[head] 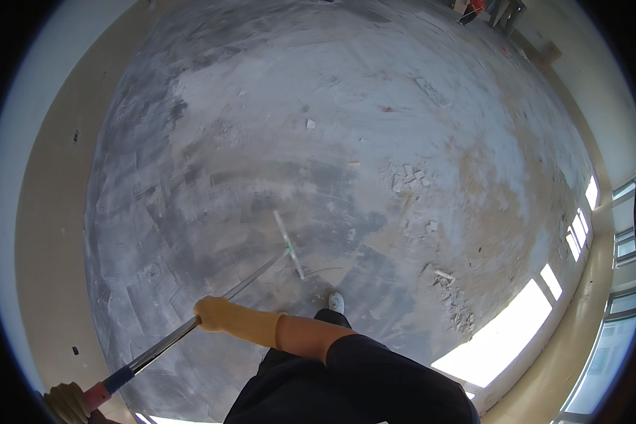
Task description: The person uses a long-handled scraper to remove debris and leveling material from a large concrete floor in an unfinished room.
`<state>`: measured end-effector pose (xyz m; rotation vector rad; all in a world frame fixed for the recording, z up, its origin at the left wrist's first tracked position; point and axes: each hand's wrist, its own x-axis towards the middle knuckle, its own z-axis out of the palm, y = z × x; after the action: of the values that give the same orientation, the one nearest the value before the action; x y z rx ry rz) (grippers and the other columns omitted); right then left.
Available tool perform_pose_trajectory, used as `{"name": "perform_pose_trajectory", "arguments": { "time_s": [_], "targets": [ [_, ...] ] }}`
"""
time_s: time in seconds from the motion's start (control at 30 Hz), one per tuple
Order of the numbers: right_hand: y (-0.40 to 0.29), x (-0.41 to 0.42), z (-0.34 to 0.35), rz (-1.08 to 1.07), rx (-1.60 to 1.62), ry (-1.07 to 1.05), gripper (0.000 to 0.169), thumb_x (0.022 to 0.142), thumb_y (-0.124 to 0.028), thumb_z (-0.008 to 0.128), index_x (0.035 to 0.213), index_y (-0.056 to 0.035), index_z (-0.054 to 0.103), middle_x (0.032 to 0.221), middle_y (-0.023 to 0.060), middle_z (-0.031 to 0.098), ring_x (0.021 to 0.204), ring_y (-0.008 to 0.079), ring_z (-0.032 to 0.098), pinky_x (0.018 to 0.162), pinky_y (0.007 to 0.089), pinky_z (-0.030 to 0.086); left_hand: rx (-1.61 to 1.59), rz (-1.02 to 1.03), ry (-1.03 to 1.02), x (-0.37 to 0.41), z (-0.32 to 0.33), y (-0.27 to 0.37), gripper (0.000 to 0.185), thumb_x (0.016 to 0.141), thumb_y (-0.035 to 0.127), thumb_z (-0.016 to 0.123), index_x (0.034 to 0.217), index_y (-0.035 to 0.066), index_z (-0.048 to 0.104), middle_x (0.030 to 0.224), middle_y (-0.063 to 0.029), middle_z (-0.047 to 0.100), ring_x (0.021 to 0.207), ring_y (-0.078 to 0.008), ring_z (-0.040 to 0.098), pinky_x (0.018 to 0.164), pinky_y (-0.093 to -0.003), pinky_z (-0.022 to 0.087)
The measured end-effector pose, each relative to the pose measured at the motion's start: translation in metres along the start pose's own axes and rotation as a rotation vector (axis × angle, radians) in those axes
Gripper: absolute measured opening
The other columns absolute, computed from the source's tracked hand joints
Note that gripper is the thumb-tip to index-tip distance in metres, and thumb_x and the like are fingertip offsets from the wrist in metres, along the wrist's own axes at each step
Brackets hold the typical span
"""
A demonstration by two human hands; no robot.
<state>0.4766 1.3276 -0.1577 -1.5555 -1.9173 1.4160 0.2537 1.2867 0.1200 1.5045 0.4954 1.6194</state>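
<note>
A long-handled floor tool, a squeegee or wide broom, slants from the lower left toward the middle of the head view. Around its shiny metal pole (164,342) my right hand (212,312) is closed, in a yellow glove, with that arm reaching across my body. At the lower left rim my left hand (68,403), also gloved, grips the pole's red and dark blue handle end (108,388). The tool's thin, straight head (281,229), with a green joint, is at the dusty grey floor, ahead and left of my white shoe (336,302). Blur hides its working edge.
Broken pieces (411,177) and a rubble heap (456,307) lie to the right; a pale chip (310,124) lies farther ahead. Walls bound both sides, with windows (623,318) on the right. A person in red (476,7) is at the far right.
</note>
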Motion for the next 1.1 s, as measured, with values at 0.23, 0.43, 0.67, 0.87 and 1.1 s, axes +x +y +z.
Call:
{"name": "perform_pose_trajectory", "arguments": {
  "time_s": [0.23, 0.43, 0.67, 0.87, 1.1],
  "targets": [
    [-0.005, 0.01, 0.094, -0.212, 0.016, -0.136, 0.009, 0.078, -0.014, 0.064, 0.084, -0.0106, 0.071, 0.084, 0.0154, 0.069, 0.088, 0.0358, 0.066, 0.072, 0.0455, 0.051, 0.28, -0.02, -0.013, -0.106, 0.036, 0.067, 0.023, 0.102, 0.022, 0.042, 0.09, 0.003, 0.048, 0.062, -0.0014, 0.041, 0.052, -0.0151, 0.04, 0.062, -0.0294, 0.042],
    [0.083, -0.065, 0.09, -0.18, 0.195, 0.051, 0.016, 0.077, -0.013, 0.061, 0.087, -0.0055, 0.071, 0.095, 0.0195, 0.068, 0.093, 0.0379, 0.065, 0.078, 0.0449, 0.052, 0.464, 0.017, 0.675, -0.172, 0.111, 0.045, 0.025, 0.1, 0.022, 0.046, 0.096, 0.001, 0.059, 0.064, -0.0018, 0.046, 0.048, -0.0113, 0.046, 0.065, -0.028, 0.049],
    [0.162, -0.186, 0.006, -0.081, 0.159, 0.112, 0.016, 0.076, -0.013, 0.06, 0.084, -0.0032, 0.07, 0.089, 0.0212, 0.067, 0.088, 0.039, 0.065, 0.076, 0.0473, 0.052, 0.834, 0.149, 0.4, -0.189, 0.174, 0.05, 0.03, 0.099, 0.021, 0.054, 0.115, -0.003, 0.056, 0.078, -0.0056, 0.061, 0.058, -0.0144, 0.06, 0.065, -0.0342, 0.057],
    [0.232, -0.269, -0.018, 0.117, 0.168, 0.218, 0.017, 0.077, -0.016, 0.059, 0.086, -0.006, 0.07, 0.089, 0.0185, 0.069, 0.088, 0.0372, 0.066, 0.075, 0.0462, 0.052, 1.967, 0.298, 0.248, -0.209, 0.221, 0.011, 0.037, 0.098, 0.023, 0.057, 0.125, -0.003, 0.052, 0.083, -0.0045, 0.066, 0.068, -0.0143, 0.065, 0.066, -0.0345, 0.057],
    [0.322, -0.355, -0.042, 0.264, 0.038, 0.415, 0.016, 0.075, -0.023, 0.066, 0.086, -0.0126, 0.072, 0.086, 0.0153, 0.069, 0.085, 0.0361, 0.067, 0.073, 0.0462, 0.052, -0.085, -0.187, -0.029, -0.201, 0.345, -0.071, 0.049, 0.107, 0.024, 0.03, 0.058, 0.018, 0.033, 0.047, 0.0011, 0.034, 0.037, -0.0067, 0.024, 0.04, -0.0218, 0.033]
  ]
}}
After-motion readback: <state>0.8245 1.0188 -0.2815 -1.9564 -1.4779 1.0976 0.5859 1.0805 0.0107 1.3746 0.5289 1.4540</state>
